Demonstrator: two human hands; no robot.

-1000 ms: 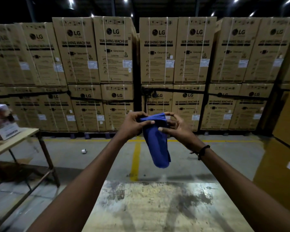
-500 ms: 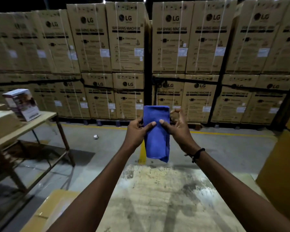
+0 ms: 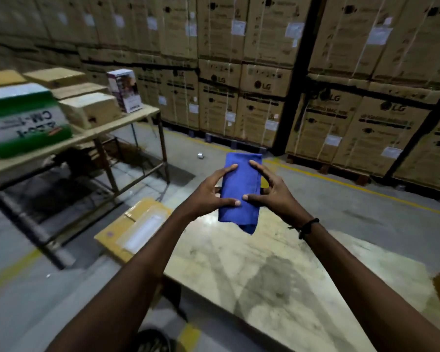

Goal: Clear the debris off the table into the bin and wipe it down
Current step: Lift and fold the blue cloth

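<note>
"LG" is printed on the stacked cartons (image 3: 262, 80), while a folded blue cloth (image 3: 240, 191) is gripped above the table (image 3: 277, 270) by the curled fingers of the left hand (image 3: 210, 193) and right hand (image 3: 272, 193).

Both hands, left hand (image 3: 208, 194), right hand (image 3: 269, 191), holding folded blue cloth (image 3: 240, 181) above table (image 3: 277, 275)

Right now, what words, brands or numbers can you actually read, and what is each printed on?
"LG": stacked cardboard cartons along the back.
"CM-1", seen upside down: green and white box on the side table.
Too blurred to read: the cartons' white stickers and smaller print, the small purple box.
No text: blue cloth.
</note>
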